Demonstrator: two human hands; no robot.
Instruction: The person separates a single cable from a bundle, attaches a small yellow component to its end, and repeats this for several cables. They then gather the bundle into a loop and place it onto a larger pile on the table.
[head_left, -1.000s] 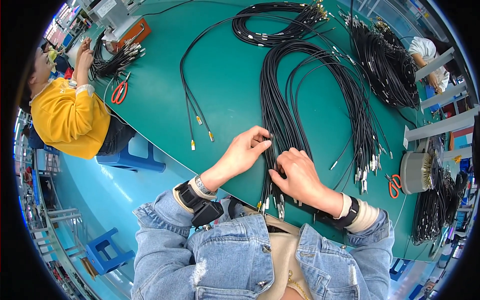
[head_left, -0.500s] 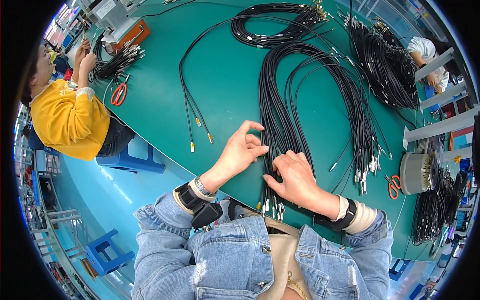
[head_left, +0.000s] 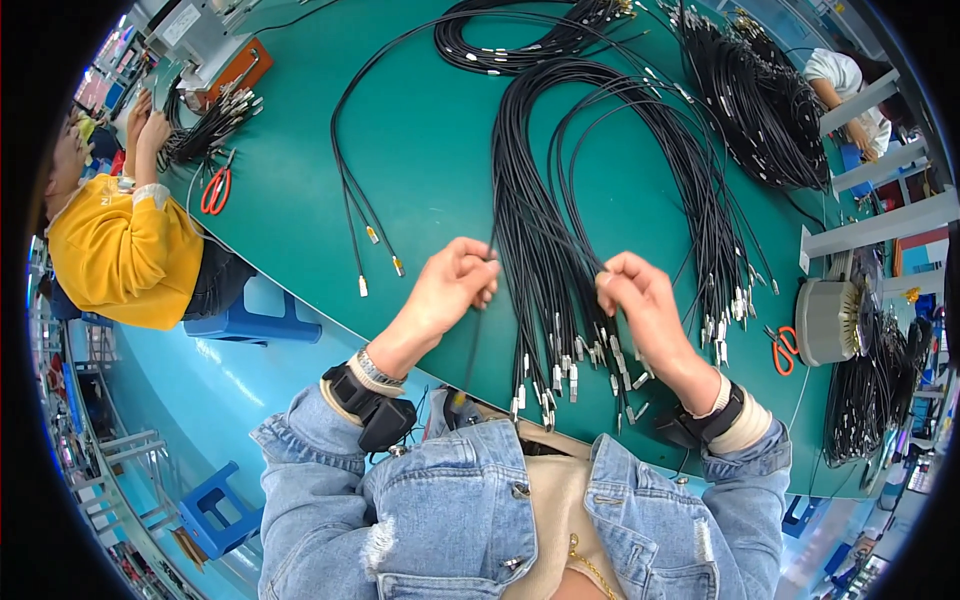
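Note:
A large bundle of thin black cables (head_left: 560,85) arches over the green table in front of me, its silvery connector ends (head_left: 572,372) fanned out towards my body. My left hand (head_left: 455,287) is closed at the bundle's left side, pinching a single black cable (head_left: 477,340). That cable's yellow-tipped end hangs blurred near the table edge. On the bundle's right side my right hand (head_left: 640,305) pinches a black cable strand drawn across the others; how many strands it holds I cannot tell. Two loose cables with yellow-and-white ends (head_left: 372,235) lie to the left.
More black cables are coiled at the back (head_left: 490,60) and heaped at the far right (head_left: 750,110). Orange-handled scissors (head_left: 785,350) lie beside a grey spool (head_left: 828,322). Across the left edge a person in yellow (head_left: 130,250) works near red-handled scissors (head_left: 216,190). Blue stools (head_left: 215,510) stand on the floor.
My hands have moved apart, the right one outward to the right. The bundle's connector ends have spread wider, and one cable is now separated in my left hand. The view has shifted slightly.

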